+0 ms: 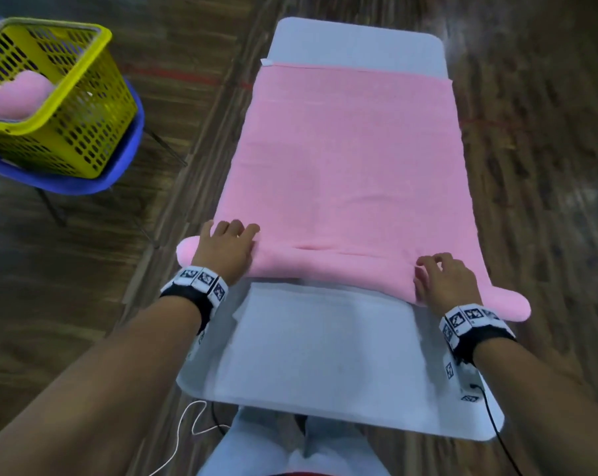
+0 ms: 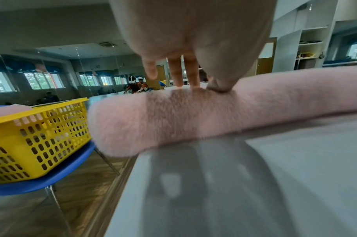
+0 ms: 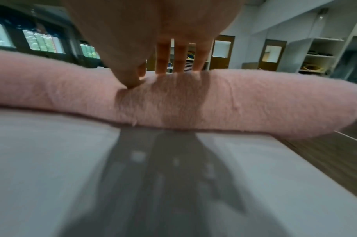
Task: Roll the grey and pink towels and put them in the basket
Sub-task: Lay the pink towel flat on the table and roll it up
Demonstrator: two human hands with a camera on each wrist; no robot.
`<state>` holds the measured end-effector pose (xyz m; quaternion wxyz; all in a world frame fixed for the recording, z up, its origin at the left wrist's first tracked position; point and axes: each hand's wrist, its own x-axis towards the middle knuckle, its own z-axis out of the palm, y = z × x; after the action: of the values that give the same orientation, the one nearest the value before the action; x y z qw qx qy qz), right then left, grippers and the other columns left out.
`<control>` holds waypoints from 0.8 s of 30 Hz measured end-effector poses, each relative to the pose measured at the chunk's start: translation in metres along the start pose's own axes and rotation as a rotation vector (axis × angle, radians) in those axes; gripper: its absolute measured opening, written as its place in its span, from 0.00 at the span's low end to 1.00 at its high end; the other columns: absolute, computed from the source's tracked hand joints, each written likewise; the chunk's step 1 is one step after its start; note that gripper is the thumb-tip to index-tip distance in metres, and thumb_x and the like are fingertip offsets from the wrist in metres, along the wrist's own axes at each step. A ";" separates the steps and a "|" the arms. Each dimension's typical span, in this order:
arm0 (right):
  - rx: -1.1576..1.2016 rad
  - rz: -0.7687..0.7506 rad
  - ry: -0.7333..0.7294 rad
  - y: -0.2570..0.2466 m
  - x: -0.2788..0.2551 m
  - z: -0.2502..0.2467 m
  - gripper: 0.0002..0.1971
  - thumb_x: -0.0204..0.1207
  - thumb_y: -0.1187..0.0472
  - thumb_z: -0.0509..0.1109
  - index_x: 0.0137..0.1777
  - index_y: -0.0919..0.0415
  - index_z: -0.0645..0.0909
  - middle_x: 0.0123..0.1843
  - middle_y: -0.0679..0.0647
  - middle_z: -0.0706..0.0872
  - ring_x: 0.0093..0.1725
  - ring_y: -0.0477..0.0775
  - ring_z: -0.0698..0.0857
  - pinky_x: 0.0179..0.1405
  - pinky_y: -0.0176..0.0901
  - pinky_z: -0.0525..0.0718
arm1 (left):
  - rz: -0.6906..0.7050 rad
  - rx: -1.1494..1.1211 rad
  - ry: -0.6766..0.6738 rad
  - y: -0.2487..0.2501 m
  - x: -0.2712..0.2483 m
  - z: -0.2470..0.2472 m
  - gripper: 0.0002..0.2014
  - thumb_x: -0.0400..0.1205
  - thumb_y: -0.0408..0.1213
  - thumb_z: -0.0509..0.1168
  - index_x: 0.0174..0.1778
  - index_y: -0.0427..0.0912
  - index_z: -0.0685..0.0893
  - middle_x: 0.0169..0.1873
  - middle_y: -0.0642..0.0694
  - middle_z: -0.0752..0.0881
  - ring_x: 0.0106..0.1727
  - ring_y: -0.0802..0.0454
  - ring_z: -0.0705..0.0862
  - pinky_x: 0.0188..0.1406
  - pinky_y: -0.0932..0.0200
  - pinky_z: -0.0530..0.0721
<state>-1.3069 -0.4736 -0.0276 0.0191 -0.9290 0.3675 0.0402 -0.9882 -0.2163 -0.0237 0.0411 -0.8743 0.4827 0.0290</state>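
Note:
A pink towel (image 1: 345, 159) lies spread lengthwise on the pale grey table (image 1: 325, 355). Its near end is wound into a thick roll (image 1: 325, 266) that sticks out past both table edges. My left hand (image 1: 229, 242) rests on the roll's left part, fingers spread over the top. In the left wrist view its fingers (image 2: 190, 70) reach over the roll (image 2: 193, 121) and the thumb presses on it. My right hand (image 1: 442, 276) rests on the roll's right part. Its fingers (image 3: 179, 59) lie over the roll (image 3: 254, 102). A yellow basket (image 1: 67, 132) at far left holds another pink roll (image 1: 19, 94).
The basket (image 2: 37, 137) sits on a blue chair (image 1: 125, 159) left of the table, over a wooden floor. A white cable (image 1: 187, 427) and a black cable (image 1: 497, 431) hang near the table's front edge, by my knees.

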 end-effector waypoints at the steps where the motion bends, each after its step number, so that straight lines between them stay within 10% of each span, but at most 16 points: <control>1: -0.011 -0.028 0.036 -0.002 -0.006 0.002 0.10 0.72 0.57 0.74 0.51 0.59 0.83 0.51 0.65 0.84 0.42 0.69 0.82 0.42 0.55 0.81 | 0.036 0.034 0.054 0.000 -0.008 0.004 0.15 0.81 0.41 0.60 0.64 0.49 0.78 0.52 0.44 0.85 0.55 0.39 0.81 0.70 0.38 0.67; 9: -0.002 -0.047 -0.143 -0.005 -0.028 0.013 0.28 0.73 0.45 0.71 0.70 0.58 0.76 0.66 0.57 0.82 0.62 0.63 0.80 0.66 0.55 0.75 | 0.039 0.027 -0.163 0.006 -0.047 0.023 0.28 0.78 0.52 0.63 0.76 0.52 0.70 0.74 0.52 0.76 0.76 0.45 0.70 0.77 0.33 0.56; 17: -0.083 0.072 -0.393 -0.008 0.021 -0.023 0.11 0.79 0.47 0.55 0.52 0.52 0.73 0.51 0.57 0.88 0.43 0.59 0.81 0.42 0.46 0.73 | -0.050 -0.102 -0.352 0.002 0.013 -0.015 0.20 0.76 0.52 0.57 0.63 0.56 0.76 0.52 0.45 0.87 0.63 0.45 0.80 0.74 0.41 0.62; 24: -0.026 -0.003 0.025 -0.008 -0.013 0.000 0.13 0.76 0.54 0.69 0.57 0.58 0.84 0.55 0.60 0.84 0.50 0.66 0.82 0.52 0.55 0.79 | 0.044 0.093 -0.014 0.007 -0.025 0.009 0.22 0.74 0.38 0.68 0.64 0.52 0.79 0.58 0.47 0.84 0.59 0.40 0.80 0.68 0.35 0.69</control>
<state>-1.3112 -0.4587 -0.0262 0.0023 -0.9301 0.3657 0.0334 -1.0078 -0.1981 -0.0303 0.0845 -0.8604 0.5024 0.0135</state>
